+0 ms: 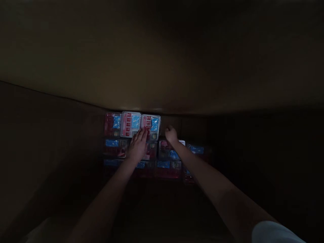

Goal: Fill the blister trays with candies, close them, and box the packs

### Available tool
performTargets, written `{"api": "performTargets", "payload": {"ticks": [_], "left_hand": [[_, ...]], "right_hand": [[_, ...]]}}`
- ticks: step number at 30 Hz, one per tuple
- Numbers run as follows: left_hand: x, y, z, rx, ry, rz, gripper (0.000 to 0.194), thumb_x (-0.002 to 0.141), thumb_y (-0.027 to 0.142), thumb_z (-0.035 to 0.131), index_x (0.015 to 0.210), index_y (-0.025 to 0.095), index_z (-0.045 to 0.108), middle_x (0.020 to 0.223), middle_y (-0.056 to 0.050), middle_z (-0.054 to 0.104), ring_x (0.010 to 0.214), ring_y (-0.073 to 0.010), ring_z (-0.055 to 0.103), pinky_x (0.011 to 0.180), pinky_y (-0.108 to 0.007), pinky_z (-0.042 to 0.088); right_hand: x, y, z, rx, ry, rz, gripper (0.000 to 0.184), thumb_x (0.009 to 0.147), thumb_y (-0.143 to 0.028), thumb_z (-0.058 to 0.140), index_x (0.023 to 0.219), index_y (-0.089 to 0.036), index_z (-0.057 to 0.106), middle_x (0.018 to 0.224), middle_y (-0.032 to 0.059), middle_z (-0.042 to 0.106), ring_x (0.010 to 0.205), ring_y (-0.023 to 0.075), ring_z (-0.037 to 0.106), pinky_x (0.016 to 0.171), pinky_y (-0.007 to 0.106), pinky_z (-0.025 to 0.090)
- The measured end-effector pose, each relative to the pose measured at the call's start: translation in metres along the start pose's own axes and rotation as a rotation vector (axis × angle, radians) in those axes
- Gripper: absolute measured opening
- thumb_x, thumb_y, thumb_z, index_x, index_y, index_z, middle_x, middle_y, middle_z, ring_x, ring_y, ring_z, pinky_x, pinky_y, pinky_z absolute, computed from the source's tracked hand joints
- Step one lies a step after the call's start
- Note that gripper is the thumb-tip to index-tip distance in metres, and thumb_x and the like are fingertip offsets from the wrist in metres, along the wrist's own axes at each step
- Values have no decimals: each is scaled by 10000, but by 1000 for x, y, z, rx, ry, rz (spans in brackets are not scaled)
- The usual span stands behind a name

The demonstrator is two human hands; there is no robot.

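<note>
Several clear plastic packs lie in rows at the bottom of a deep, dark box, with blue, red and pink contents. My left hand (138, 146) is open, its fingers stretched over the lower edges of a brighter pack (131, 121) and the pack to its right (155, 123). Just right of that second pack, my right hand (171, 134) is curled closed, and no pack shows in it. Below its wrist lies another pack (174, 154), partly covered by my forearm. The inside of the right fist is hidden.
A tall brown cardboard wall (152, 77) rises behind the packs, and a side wall (50, 135) stands at the left. Bare box floor (191, 127) shows to the right of my right hand. Deep shadow hides the right side and the near part of the box.
</note>
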State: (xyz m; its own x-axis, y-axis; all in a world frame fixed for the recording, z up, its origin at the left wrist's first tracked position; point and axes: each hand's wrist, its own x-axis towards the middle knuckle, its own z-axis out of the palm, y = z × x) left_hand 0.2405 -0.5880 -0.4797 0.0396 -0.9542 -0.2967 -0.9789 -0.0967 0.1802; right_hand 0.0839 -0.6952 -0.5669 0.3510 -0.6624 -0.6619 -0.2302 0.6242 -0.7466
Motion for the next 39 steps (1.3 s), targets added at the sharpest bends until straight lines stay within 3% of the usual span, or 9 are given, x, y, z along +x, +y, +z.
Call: {"api": "performTargets", "payload": {"ticks": [3,6,9,13,21,24,28,32,39], "left_hand": [[-16,15,-11,-15,-51,-79,568,859,236,421,1399,108,297,1497,-144,255,1373,-283,232,1104,-434,240],[-46,32,-27,-13,-111,-97,497,856,231,420,1341,123,405,1441,-158,366,1331,-298,323,1082,-470,264],[-88,53,-51,-17,-173,-83,440,839,223,448,1277,198,490,1382,-111,465,1293,-278,391,1085,-486,252],[-157,89,-99,-26,-237,-87,422,853,226,421,1266,210,509,1327,-107,525,1235,-256,465,1103,-492,214],[-294,205,-208,-95,-314,-68,431,889,258,323,1287,264,487,1333,-66,526,1248,-221,463,1095,-495,272],[-321,256,-239,-131,-309,10,427,892,283,331,1295,268,472,1345,-61,513,1260,-208,447,1109,-472,261],[-335,309,-272,-181,-333,197,418,897,314,357,1299,256,452,1356,-53,497,1263,-196,433,1130,-454,216],[-345,333,-293,-218,-418,430,399,876,322,436,1270,272,472,1329,-33,516,1245,-194,436,1150,-441,120],[-366,351,-301,-173,-587,696,346,830,298,512,1167,239,559,1216,-59,596,1172,-226,500,1119,-490,160]], "right_hand": [[-55,8,2,-139,163,-95,338,845,-200,429,1156,-226,558,1227,48,565,1210,185,453,1038,334,327],[-120,14,0,-244,206,-178,393,783,-142,423,1139,-222,572,1227,52,562,1203,186,455,1069,360,293],[-186,13,-9,-318,227,-231,467,738,-101,419,1167,-218,561,1248,59,546,1213,191,450,1084,371,283],[-274,0,-27,-404,176,-222,451,733,-101,424,1137,-206,594,1160,66,615,1116,198,543,1033,362,365],[-471,-31,-86,-542,123,-114,354,754,-158,437,1017,-207,669,1045,81,688,996,223,634,932,352,449],[-534,-28,-115,-566,167,-68,336,738,-163,446,982,-207,674,986,97,706,969,248,650,906,365,459],[-606,-9,-140,-562,296,10,336,773,-222,409,1016,-194,640,1021,124,692,1005,266,635,933,394,439],[-675,21,-122,-500,420,98,394,815,-286,346,1129,-201,568,1128,124,648,1084,243,598,960,376,423],[-763,69,-41,-306,546,252,357,798,-320,357,1056,-262,598,938,72,713,893,235,677,787,337,516]]}}
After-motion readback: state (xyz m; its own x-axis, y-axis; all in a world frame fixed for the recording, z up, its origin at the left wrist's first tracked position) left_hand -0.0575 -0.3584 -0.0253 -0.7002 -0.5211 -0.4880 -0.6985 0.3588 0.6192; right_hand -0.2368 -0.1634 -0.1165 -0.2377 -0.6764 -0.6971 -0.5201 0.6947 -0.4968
